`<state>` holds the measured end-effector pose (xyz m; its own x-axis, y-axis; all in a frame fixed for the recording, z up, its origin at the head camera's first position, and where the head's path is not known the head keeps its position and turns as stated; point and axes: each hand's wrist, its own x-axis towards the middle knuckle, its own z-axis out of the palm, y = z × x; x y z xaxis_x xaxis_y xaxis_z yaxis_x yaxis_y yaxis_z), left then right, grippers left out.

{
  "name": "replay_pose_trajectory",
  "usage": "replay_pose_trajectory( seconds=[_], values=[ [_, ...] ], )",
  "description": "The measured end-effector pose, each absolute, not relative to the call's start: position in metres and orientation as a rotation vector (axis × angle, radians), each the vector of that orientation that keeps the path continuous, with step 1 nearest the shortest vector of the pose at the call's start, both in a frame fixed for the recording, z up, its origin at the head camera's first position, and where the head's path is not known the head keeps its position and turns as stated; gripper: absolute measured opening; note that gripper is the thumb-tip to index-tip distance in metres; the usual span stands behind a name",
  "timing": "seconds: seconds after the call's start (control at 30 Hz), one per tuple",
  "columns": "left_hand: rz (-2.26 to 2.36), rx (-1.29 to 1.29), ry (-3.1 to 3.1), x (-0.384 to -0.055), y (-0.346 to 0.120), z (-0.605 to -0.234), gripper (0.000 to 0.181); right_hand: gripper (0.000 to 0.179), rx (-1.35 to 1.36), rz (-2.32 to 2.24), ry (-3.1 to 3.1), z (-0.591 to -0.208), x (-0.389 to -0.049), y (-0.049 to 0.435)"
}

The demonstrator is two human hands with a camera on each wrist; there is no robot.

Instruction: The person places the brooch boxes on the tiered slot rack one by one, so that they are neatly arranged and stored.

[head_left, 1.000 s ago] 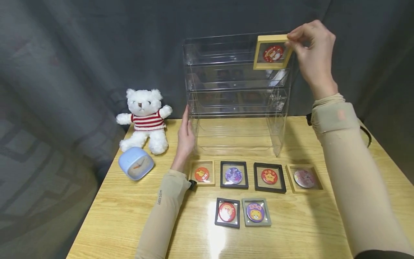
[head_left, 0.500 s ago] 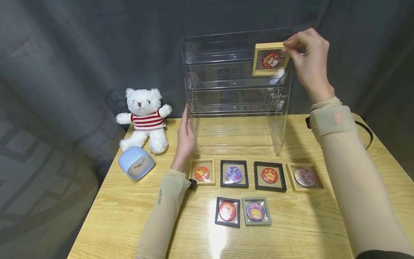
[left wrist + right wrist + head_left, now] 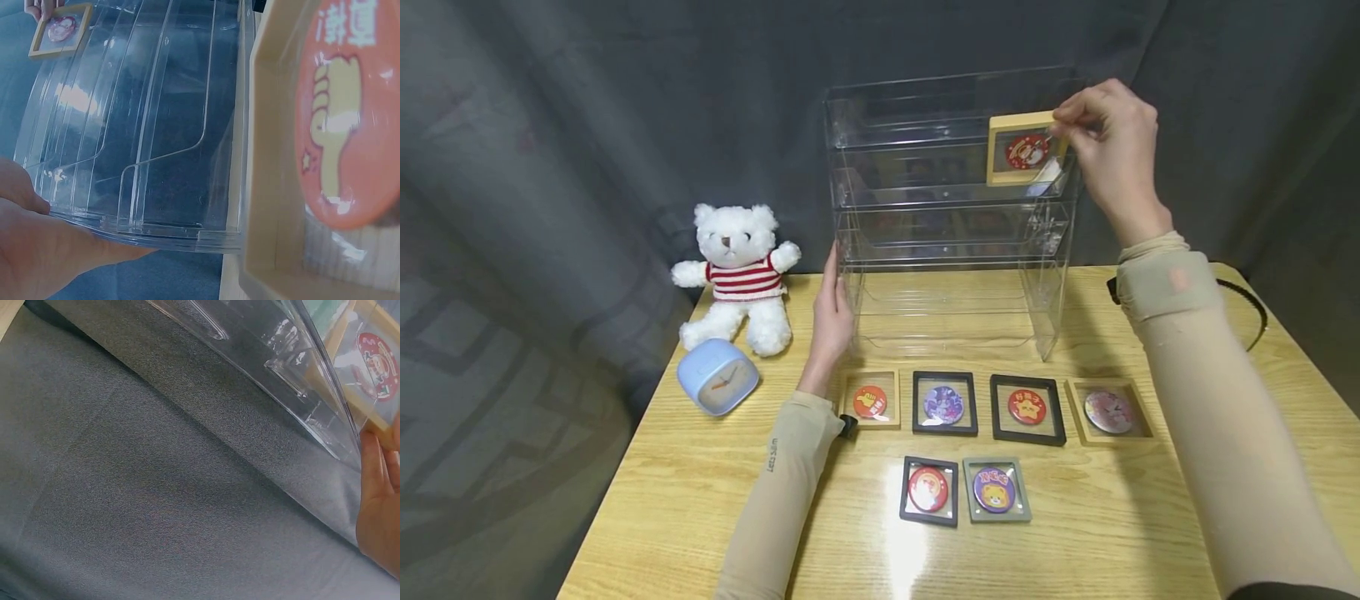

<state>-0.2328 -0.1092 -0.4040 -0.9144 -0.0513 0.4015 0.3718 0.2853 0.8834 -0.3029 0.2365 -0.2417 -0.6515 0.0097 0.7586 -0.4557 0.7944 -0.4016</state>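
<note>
My right hand (image 3: 1116,154) pinches the upper right corner of a yellow square display frame (image 3: 997,171) with a round red badge inside. The frame is upright at the right part of the clear acrylic tiered display rack (image 3: 943,204), by its upper tiers. In the right wrist view the fingers (image 3: 374,469) are at the frame's edge, beside the rack's side panel. My left hand (image 3: 831,315) rests against the rack's left side, its fingers extended. The left wrist view shows this hand (image 3: 44,244) along the panel's edge, with part of the fingers hidden.
On the table, before the rack, lie several framed badges, including a black-framed purple one (image 3: 943,403) and a grey-framed bear one (image 3: 997,490). A white teddy bear (image 3: 741,275) sits at the left behind a blue clock (image 3: 717,377). A dark curtain (image 3: 625,100) hangs behind.
My right hand has lowered the yellow display frame a little and shifted slightly left along the rack's upper tiers. My left hand has stayed at the rack's side.
</note>
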Motion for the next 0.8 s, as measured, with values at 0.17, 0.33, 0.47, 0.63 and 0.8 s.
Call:
replay_pose_trajectory(
  seconds=[0.17,0.33,0.47,0.63,0.8],
  values=[
    [-1.652,-0.291,-2.21,-0.233,-0.1081,-0.4046,0.057,0.023,0.332,0.723,-2.19,-0.2432,-0.3016,0.2365],
    [-1.65,-0.298,-2.207,-0.2331,-0.1076,-0.4038,0.057,0.022,0.322,0.7,-2.209,-0.2435,-0.3004,0.235],
    [-1.645,-0.301,-2.207,-0.2336,-0.1077,-0.4029,0.057,0.023,0.328,0.695,-2.211,-0.244,-0.3009,0.2342],
    [-1.64,-0.291,-2.22,-0.2338,-0.1098,-0.4022,0.057,0.023,0.362,0.684,-2.205,-0.2475,-0.3019,0.2325],
    [-1.653,-0.289,-2.223,-0.2347,-0.1119,-0.4041,0.058,0.021,0.376,0.641,-2.221,-0.2494,-0.3026,0.2295]
  ],
)
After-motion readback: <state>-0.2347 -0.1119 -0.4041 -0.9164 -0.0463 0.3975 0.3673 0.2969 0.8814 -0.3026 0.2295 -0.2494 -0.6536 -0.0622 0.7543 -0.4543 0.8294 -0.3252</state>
